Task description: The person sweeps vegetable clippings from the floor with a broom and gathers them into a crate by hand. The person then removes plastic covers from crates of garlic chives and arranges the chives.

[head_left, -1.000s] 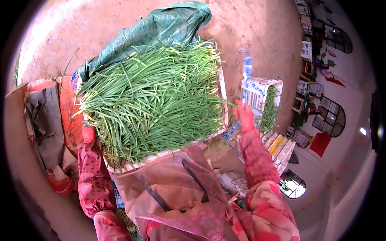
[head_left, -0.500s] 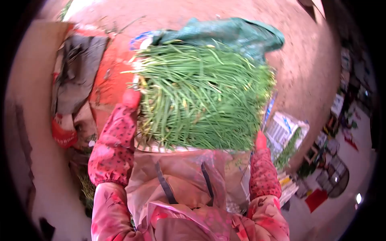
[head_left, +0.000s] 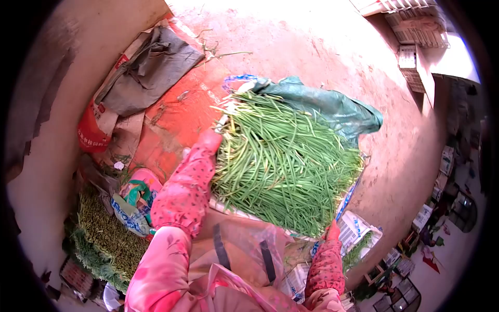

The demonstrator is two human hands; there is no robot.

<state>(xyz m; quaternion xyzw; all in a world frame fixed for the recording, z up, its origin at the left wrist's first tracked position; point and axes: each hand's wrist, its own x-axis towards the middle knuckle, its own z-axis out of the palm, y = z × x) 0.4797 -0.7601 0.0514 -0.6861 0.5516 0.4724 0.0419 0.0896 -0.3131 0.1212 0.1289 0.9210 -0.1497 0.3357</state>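
Between my hands is a pale crate (head_left: pixel 240 212), heaped with long green chive-like stalks (head_left: pixel 286 161). My left hand (head_left: pixel 209 140) is closed on its left side near the far corner. At the near right corner my right hand (head_left: pixel 332 231) grips the other side; its fingers are partly hidden. Dark green plastic sheeting (head_left: pixel 332 106) hangs over the far edge of the crate. Blue printed film (head_left: pixel 349 197) shows along the right side. The crate is in front of my clear apron (head_left: pixel 244 244), at waist height.
On the left, a grey sheet (head_left: pixel 150 73) lies over red matting (head_left: pixel 176 114). Bundled green stalks (head_left: pixel 112 234) are piled at lower left, near a pink and blue bag (head_left: pixel 138 200). A white crate (head_left: pixel 356 234) stands at right; more crates (head_left: pixel 416 67) are at upper right.
My view has turned to the right, so the crate appears lower and tilted. The bundled stalks at lower left and the crates at upper right have come into view. Both hands keep their hold.
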